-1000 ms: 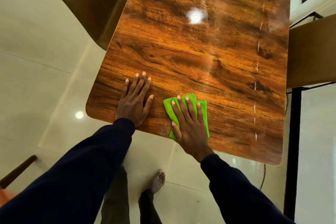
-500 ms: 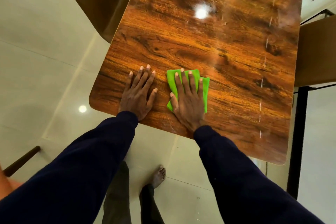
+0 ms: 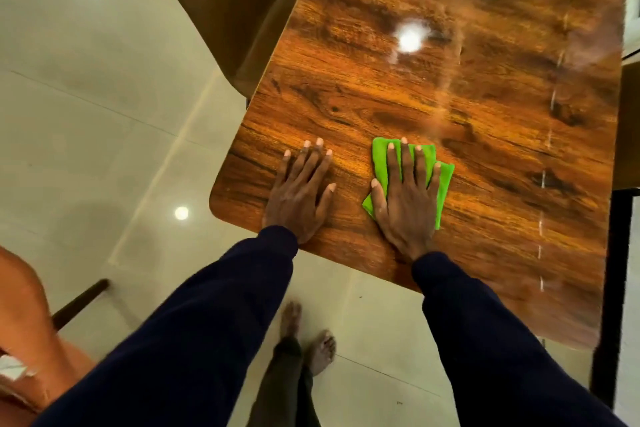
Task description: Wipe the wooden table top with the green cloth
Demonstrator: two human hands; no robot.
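Head view. My right hand [image 3: 405, 199] lies flat on the green cloth [image 3: 379, 158], palm down, fingers extended and slightly spread, pressing the cloth against the wooden table top [image 3: 485, 114]. Nothing is pinched; the cloth is held only by downward pressure. The cloth is folded (a second layer shows at its right edge) and sits near the table's front edge, toward the front-left corner; its green border shows beyond my fingertips and along both sides of the hand.

My left hand [image 3: 300, 192] rests palm down on the bare wood just beside the cloth, not touching it, fingers extended and close together, thumb set apart toward the cloth. It holds nothing. Both sleeves are dark blue.

The table surface is glossy, with a bright light reflection near its middle and a hazy smear around it. A brown chair [image 3: 225, 10] stands at the table's left edge. My bare feet [image 3: 304, 333] stand on the pale tiled floor [image 3: 86, 97] below the front edge.
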